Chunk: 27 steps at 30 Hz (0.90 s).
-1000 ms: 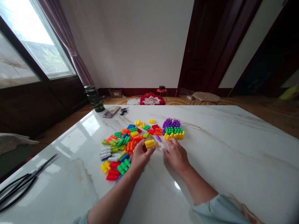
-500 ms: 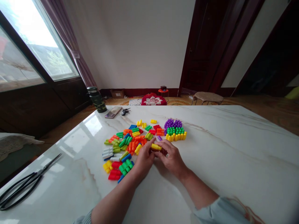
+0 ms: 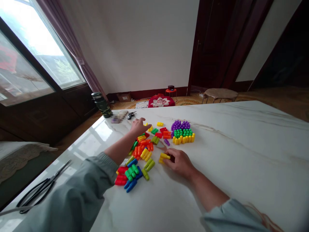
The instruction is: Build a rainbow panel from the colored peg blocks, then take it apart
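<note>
My right hand (image 3: 181, 162) pinches a yellow plastic building piece (image 3: 163, 157) just above the table, to the right of the loose pile. My left hand (image 3: 140, 126) is stretched over the far side of the pile, beside small yellow pieces (image 3: 150, 128). Its fingers are apart and nothing shows in them. Below it lie orange pieces (image 3: 137, 152), a green block (image 3: 132, 172), blue pieces (image 3: 131, 186) and red pieces (image 3: 121, 180). A joined block of purple (image 3: 181, 125), green (image 3: 182, 133) and yellow (image 3: 183, 139) rows stands beyond my right hand. A small purple piece (image 3: 166, 142) lies near it.
Black-handled scissors (image 3: 43, 190) lie at the left, partly behind my sleeve. A camouflage flask (image 3: 101, 105), a blurred-out phone (image 3: 119, 117) and keys (image 3: 131, 115) are at the far left of the marble table (image 3: 231, 154). A stool (image 3: 220, 93) stands beyond the table.
My left hand has let go of the yellow piece and moved away to the far left over the pile. My right hand still holds the yellow piece. The view has shifted slightly.
</note>
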Each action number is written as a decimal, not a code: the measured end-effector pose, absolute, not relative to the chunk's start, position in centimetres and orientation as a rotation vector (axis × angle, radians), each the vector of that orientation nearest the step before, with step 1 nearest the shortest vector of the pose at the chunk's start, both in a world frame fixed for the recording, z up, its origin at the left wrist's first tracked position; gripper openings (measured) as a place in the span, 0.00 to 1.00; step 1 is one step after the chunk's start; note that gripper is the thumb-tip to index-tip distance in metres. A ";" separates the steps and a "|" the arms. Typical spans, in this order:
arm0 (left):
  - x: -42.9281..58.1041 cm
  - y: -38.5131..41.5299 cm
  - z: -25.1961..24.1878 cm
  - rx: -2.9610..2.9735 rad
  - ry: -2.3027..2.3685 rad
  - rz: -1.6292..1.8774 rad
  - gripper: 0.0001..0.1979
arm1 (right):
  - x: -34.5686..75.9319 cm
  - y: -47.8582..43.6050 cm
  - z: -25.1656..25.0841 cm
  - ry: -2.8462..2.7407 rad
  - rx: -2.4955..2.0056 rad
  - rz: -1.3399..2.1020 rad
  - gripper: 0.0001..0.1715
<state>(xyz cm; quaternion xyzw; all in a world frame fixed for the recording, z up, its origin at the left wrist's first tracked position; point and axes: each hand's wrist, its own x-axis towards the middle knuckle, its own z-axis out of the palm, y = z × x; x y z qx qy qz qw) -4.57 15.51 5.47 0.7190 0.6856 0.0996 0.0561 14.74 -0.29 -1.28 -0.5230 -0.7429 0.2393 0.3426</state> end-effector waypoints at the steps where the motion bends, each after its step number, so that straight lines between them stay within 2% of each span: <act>1: -4.4 16.7 5.2 2.160 2.109 0.222 0.31 | 14.8 -0.3 -1.3 -1.933 -1.359 0.625 0.04; 3: -4.0 18.4 4.4 2.139 2.129 0.105 0.37 | 14.9 -0.2 -1.3 -1.935 -1.358 0.633 0.05; 5: -3.5 19.3 3.5 2.150 2.121 0.060 0.37 | 14.9 -0.2 -1.3 -1.935 -1.359 0.633 0.06; 11: -2.8 20.4 2.1 2.284 1.995 0.033 0.25 | 14.8 -0.2 -1.1 -1.934 -1.374 0.628 0.07; 15: -2.9 20.3 2.1 2.375 1.940 0.114 0.23 | 14.8 -0.1 -1.1 -1.932 -1.385 0.622 0.07; 22: -3.2 17.1 6.3 2.503 1.759 0.175 0.21 | 14.9 -0.2 -1.1 -1.924 -1.415 0.643 0.08; 27: -4.6 14.0 10.3 2.440 1.277 -0.247 0.20 | 14.9 -0.3 -0.7 -1.894 -1.446 0.694 0.11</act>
